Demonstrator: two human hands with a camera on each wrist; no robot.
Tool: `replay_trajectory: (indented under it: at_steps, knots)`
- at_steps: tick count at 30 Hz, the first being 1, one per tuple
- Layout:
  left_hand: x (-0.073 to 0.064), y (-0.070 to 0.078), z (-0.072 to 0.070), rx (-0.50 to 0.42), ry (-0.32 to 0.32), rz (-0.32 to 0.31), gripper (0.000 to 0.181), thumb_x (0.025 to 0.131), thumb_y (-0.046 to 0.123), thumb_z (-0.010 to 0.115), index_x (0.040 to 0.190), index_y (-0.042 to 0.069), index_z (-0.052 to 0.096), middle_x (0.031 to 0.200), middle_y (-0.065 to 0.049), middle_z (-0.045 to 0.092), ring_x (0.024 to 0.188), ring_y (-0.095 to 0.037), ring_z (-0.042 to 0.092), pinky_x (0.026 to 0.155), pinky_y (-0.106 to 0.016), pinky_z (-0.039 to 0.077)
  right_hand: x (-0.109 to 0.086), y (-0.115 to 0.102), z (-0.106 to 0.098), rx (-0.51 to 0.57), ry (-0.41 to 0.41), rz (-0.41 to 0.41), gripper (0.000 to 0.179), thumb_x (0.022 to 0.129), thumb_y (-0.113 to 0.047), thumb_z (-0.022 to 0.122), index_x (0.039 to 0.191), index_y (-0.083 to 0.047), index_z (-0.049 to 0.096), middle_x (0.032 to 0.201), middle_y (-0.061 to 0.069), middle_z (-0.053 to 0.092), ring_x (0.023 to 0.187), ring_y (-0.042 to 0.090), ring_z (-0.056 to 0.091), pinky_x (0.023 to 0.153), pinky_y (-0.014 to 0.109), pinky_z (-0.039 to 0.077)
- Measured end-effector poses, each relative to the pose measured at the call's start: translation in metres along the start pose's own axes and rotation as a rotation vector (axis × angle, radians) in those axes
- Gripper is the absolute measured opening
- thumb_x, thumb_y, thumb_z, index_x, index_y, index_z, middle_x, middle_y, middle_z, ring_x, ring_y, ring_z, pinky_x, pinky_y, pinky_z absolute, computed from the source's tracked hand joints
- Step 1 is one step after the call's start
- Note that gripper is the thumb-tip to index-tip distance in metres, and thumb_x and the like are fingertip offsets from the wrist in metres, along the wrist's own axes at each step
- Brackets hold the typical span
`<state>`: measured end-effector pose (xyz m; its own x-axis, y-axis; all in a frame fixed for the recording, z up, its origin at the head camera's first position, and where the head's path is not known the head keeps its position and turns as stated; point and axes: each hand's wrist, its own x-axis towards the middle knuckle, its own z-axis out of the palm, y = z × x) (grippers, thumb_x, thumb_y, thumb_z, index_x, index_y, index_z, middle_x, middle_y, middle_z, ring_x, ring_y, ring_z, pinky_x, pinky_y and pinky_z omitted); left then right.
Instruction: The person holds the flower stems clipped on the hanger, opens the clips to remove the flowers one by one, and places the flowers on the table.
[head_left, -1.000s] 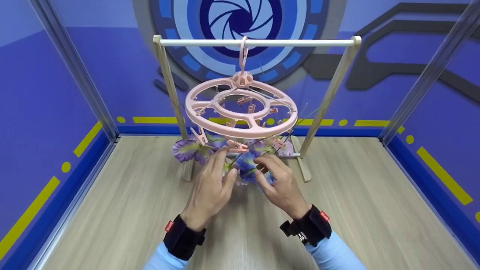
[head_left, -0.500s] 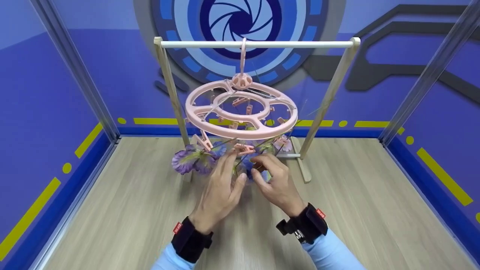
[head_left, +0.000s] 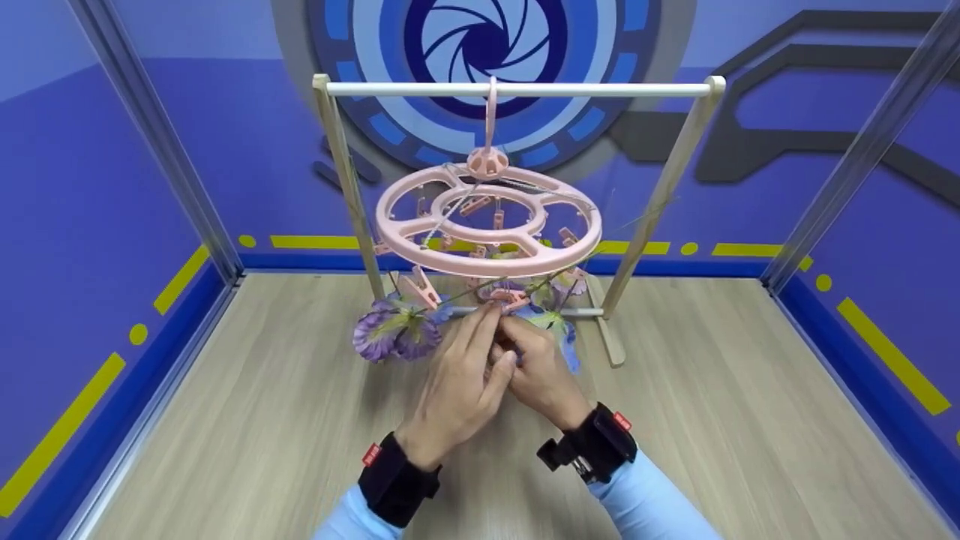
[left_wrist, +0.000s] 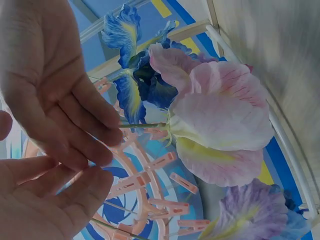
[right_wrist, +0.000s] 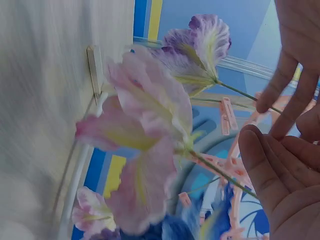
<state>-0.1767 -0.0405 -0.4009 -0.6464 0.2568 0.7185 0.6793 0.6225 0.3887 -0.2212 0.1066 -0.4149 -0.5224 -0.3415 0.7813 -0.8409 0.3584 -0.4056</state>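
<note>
A pink-and-white artificial iris (left_wrist: 220, 105) hangs below the pink round clip hanger (head_left: 487, 266). My right hand (head_left: 544, 367) pinches its green stem (right_wrist: 222, 172) close under a pink clothespin (head_left: 514, 300). Beside it, my left hand (head_left: 465, 379) reaches up with fairly straight fingers, their tips right at that clothespin and touching or overlapping the right fingers. In the left wrist view nothing shows between the left fingers. A purple iris (head_left: 394, 330) hangs to the left on its stem. Blue irises (left_wrist: 132, 75) hang to the right. The clothespin's grip is hidden by my fingers.
The hanger hooks over the white bar (head_left: 600, 90) of a wooden stand (head_left: 664, 195), whose feet rest on the wood-grain table (head_left: 285, 435). Several other clothespins (head_left: 424, 289) dangle from the ring. A blue-purple panel wall (head_left: 247, 150) rises behind.
The hanger has turned a little, its front clothespins shifting right. My left hand has moved right with them, and my hands have come together. The purple iris has swung slightly right and lower.
</note>
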Motion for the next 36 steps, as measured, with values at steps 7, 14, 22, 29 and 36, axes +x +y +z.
replay_trajectory:
  at_steps: [7,14,22,29,36]
  knots:
    - [-0.001,0.001,-0.002,0.055,0.044,0.014,0.048,0.102,0.020,0.060,0.142,-0.006,0.057,0.144,-0.021,0.058,0.131,-0.034,0.056,0.111,-0.048,0.044,0.004,-0.001,0.006,0.040,0.009,0.042,0.017,0.090,0.008,0.063,0.105,0.001,0.069,0.093,0.010,0.072,0.079,0.020,0.069,0.069,0.032,0.058]
    - [0.002,-0.010,-0.016,0.093,0.213,-0.062,0.031,0.096,0.016,0.064,0.120,-0.003,0.065,0.118,-0.016,0.064,0.107,-0.028,0.062,0.092,-0.041,0.054,0.009,-0.006,0.003,0.103,-0.036,0.118,0.030,0.093,0.005,0.066,0.123,0.005,0.067,0.108,0.017,0.073,0.088,0.023,0.073,0.078,0.033,0.061]
    - [0.013,-0.036,-0.030,0.060,0.241,-0.336,0.061,0.094,0.014,0.065,0.149,-0.005,0.045,0.150,-0.024,0.046,0.138,-0.037,0.047,0.114,-0.053,0.040,0.008,-0.006,0.000,0.090,-0.023,0.171,0.030,0.094,0.002,0.065,0.124,0.005,0.066,0.110,0.017,0.073,0.091,0.021,0.071,0.079,0.033,0.060]
    - [0.014,-0.041,-0.029,-0.034,0.180,-0.364,0.066,0.094,0.011,0.061,0.154,-0.005,0.040,0.154,-0.023,0.046,0.142,-0.036,0.046,0.117,-0.053,0.036,0.007,-0.006,0.002,0.094,-0.025,0.187,0.033,0.094,0.003,0.065,0.126,0.006,0.064,0.115,0.021,0.070,0.095,0.024,0.072,0.082,0.035,0.060]
    - [0.010,-0.032,-0.025,-0.052,0.199,-0.275,0.055,0.092,0.006,0.062,0.144,-0.007,0.051,0.140,-0.021,0.058,0.127,-0.035,0.058,0.108,-0.052,0.046,0.008,-0.009,0.003,0.138,-0.025,0.189,0.034,0.093,0.003,0.067,0.127,0.007,0.063,0.115,0.023,0.071,0.093,0.027,0.074,0.077,0.032,0.062]
